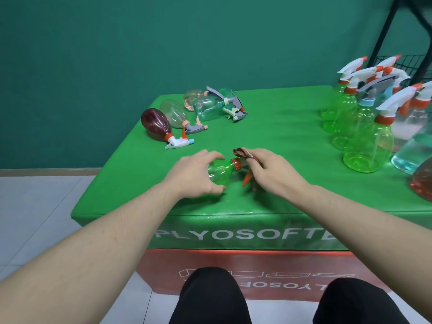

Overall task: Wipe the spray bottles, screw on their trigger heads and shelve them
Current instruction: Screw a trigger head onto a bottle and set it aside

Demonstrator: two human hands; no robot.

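The left hand (196,174) is curling its grip around the translucent green plastic spray bottle (219,173), probably steadying it. The bottle is lying on its side near the six o'clock edge of the green padded table (280,136), its orange collar (236,164) pointing toward three o'clock. The right hand (268,171) is pinching a brown cloth (243,153) and covering the trigger head, likely wiping or tightening it.

Five bottles lie flat (156,123) — one is hand-held — about seven stand upright (368,146), one cloth (243,153).
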